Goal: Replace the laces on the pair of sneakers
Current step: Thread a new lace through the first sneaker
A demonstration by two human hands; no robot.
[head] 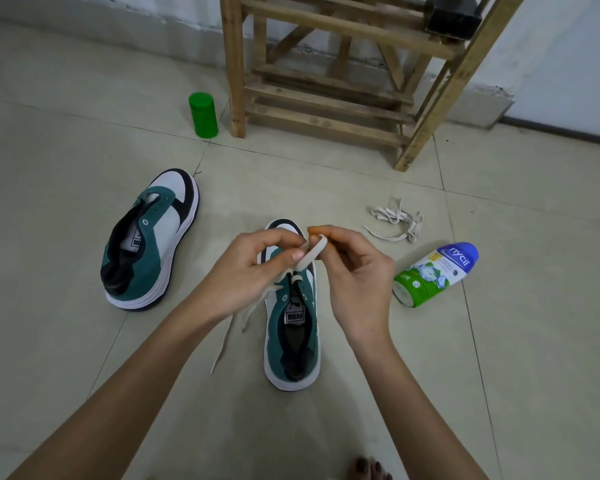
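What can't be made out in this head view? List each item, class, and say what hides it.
Head view:
1. Toe and front eyelets of the near sneaker: covered by the left hand and right hand pinching the lace.
2. The dark object on the wooden rack: cut off by the top edge.
3. Small print on the powder bottle: too small to read.

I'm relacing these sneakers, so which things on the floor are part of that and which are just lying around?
Part of the job: near sneaker; white lace pinched by left hand and right hand; other sneaker; loose lace pile.
Lying about: green jar; powder bottle on its side; wooden rack.
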